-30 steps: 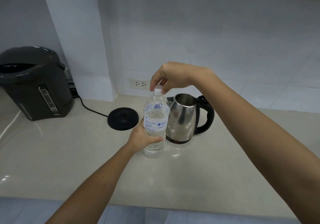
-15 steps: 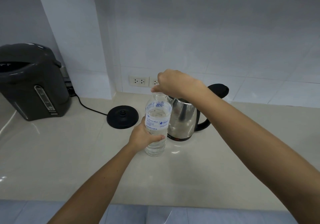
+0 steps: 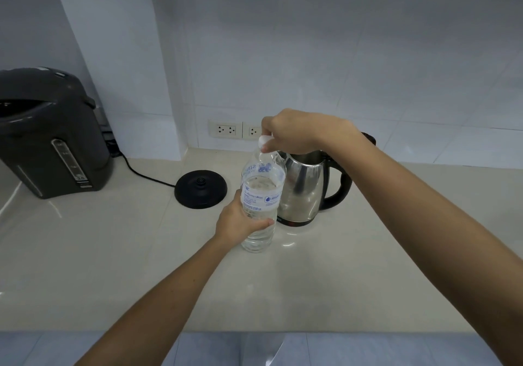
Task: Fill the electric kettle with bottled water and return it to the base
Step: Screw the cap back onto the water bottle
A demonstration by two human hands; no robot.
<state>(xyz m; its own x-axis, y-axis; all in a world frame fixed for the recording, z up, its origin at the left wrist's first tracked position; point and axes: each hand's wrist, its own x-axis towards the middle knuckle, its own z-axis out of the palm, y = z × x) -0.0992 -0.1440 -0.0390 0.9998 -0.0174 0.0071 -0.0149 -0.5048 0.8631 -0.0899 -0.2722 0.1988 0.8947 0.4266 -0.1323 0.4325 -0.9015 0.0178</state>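
A clear plastic water bottle (image 3: pixel 261 193) stands upright on the pale counter (image 3: pixel 113 252), mostly full. My left hand (image 3: pixel 240 221) is wrapped around its lower body. My right hand (image 3: pixel 294 132) pinches the white cap (image 3: pixel 263 140) on the bottle's neck. Just behind and to the right stands the steel electric kettle (image 3: pixel 304 190) with a black handle and its lid tipped open; my right wrist hides part of the lid. The round black kettle base (image 3: pixel 201 188) lies on the counter left of the kettle, with nothing on it.
A dark grey hot-water dispenser (image 3: pixel 51 133) stands at the far left, with a black cord (image 3: pixel 144 174) running to the base. Wall sockets (image 3: pixel 226 129) sit on the tiled wall behind. The counter's front edge (image 3: pixel 254 330) runs across the bottom.
My right hand has stayed on the cap, its fingers shifting around it. The bottle and my left hand keep their place. The view has tilted slightly.
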